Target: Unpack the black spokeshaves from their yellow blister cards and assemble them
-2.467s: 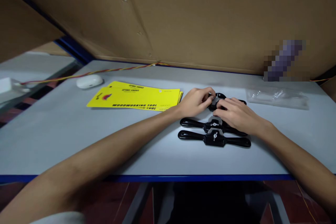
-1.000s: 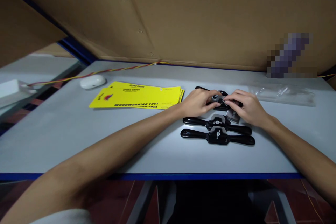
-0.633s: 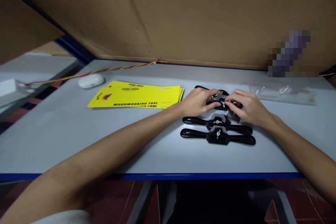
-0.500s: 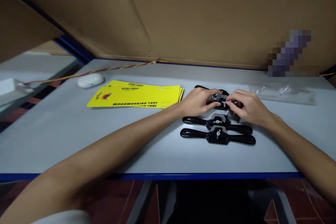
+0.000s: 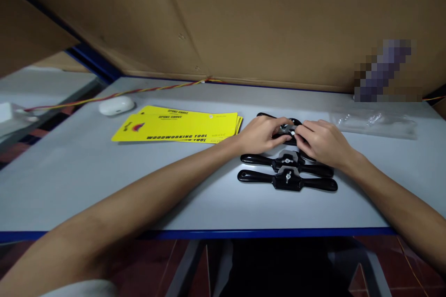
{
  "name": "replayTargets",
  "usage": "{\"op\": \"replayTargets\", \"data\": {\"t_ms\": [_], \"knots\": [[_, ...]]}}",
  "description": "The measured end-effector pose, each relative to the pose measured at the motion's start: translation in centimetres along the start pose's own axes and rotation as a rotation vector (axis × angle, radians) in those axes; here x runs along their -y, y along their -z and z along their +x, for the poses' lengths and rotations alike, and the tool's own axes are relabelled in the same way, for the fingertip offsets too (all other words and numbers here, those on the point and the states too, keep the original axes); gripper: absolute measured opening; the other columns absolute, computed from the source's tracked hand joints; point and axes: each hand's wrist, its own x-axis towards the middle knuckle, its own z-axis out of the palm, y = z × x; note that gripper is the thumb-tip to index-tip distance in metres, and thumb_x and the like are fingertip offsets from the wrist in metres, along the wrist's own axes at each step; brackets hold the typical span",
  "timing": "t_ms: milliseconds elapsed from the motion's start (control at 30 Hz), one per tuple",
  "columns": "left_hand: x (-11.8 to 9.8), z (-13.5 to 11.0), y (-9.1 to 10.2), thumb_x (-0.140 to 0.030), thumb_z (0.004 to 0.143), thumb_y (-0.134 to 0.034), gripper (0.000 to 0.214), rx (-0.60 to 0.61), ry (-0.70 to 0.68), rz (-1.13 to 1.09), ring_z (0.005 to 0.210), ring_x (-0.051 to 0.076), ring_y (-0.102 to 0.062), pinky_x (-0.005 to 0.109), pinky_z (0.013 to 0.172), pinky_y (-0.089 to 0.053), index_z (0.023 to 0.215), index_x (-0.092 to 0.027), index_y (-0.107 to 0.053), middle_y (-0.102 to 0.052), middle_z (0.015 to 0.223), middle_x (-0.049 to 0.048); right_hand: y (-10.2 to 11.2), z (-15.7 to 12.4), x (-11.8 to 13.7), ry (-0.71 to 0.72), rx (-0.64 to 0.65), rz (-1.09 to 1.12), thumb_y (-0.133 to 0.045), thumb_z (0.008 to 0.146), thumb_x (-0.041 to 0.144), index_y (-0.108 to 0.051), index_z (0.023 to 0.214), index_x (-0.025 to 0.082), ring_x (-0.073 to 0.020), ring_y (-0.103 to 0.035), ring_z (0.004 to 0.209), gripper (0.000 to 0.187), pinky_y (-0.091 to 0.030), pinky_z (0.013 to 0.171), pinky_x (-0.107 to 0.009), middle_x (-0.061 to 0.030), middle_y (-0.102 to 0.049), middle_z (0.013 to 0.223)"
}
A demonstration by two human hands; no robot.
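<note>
Three black spokeshaves lie side by side on the grey table (image 5: 104, 181). The farthest spokeshave (image 5: 270, 117) is gripped at its left side by my left hand (image 5: 259, 133), fingers curled round it. My right hand (image 5: 322, 143) pinches the small metal screw (image 5: 291, 132) at that tool's middle, fingers closed. The middle spokeshave (image 5: 265, 160) and the near spokeshave (image 5: 287, 180) rest untouched just in front of my hands, each with a metal wing screw on top.
Yellow cards (image 5: 177, 126) printed "WOODWORKING TOOL" lie stacked to the left. A white earbud case (image 5: 116, 105) sits behind them beside a red-yellow twisted wire (image 5: 104, 97). Clear plastic bags (image 5: 376, 123) lie at the right. A cardboard wall (image 5: 244, 23) closes the back.
My right hand has slid left and down over the far spokeshave's middle, hiding the metal blade that showed beside it a moment ago. My left hand keeps its grip.
</note>
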Motion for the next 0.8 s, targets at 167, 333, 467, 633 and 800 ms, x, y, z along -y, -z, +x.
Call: {"op": "replayTargets", "data": {"t_ms": [167,333,467,633,800], "knots": [[0.07,-0.06,-0.05,-0.042,0.094,-0.055,0.047,0.007,-0.001,0.003,0.056,0.015,-0.052,0.029,0.063,-0.039,0.13,-0.013,-0.066,-0.059,0.063,-0.0023,0.15,-0.18,0.13,0.079,0.02,-0.087,-0.043,0.101,0.016,-0.067,0.085,0.015,-0.0178,-0.058,0.066,0.029,-0.034,0.067,-0.033,-0.0065,-0.067,0.075],[0.04,-0.05,-0.02,-0.043,0.095,-0.054,0.047,0.003,-0.014,0.025,0.057,0.015,-0.054,0.029,0.064,-0.04,0.13,-0.013,-0.066,-0.06,0.064,-0.0017,0.15,-0.31,0.28,0.026,0.057,-0.049,-0.041,0.101,0.018,-0.066,0.086,0.016,-0.0176,-0.055,0.064,0.029,-0.032,0.065,-0.033,-0.0057,-0.066,0.074],[-0.09,-0.04,0.08,-0.042,0.096,-0.052,0.047,-0.002,-0.018,0.041,0.055,0.015,-0.053,0.028,0.062,-0.041,0.128,-0.012,-0.067,-0.06,0.062,-0.0017,0.33,-0.19,0.39,-0.053,0.14,0.095,-0.042,0.103,0.025,-0.064,0.086,0.017,-0.0175,-0.053,0.067,0.029,-0.033,0.064,-0.032,-0.0063,-0.066,0.08],[-0.26,-0.07,0.09,-0.043,0.094,-0.05,0.046,-0.005,-0.014,0.044,0.053,0.014,-0.052,0.029,0.059,-0.041,0.124,-0.013,-0.068,-0.061,0.063,-0.0014,0.65,-0.11,0.07,-0.168,0.155,0.368,-0.049,0.101,0.03,-0.063,0.099,0.019,-0.016,-0.052,0.069,0.018,-0.037,0.067,-0.03,-0.0032,-0.064,0.083],[-0.54,-0.11,0.23,-0.038,0.088,-0.05,0.047,-0.008,-0.009,0.056,0.053,0.015,-0.053,0.029,0.059,-0.043,0.124,-0.013,-0.068,-0.062,0.064,-0.0011,0.36,-0.19,-0.11,-0.185,0.112,0.456,-0.052,0.101,0.032,-0.062,0.119,0.022,-0.0151,-0.051,0.069,0.023,-0.039,0.07,-0.029,-0.0014,-0.063,0.086]]}}
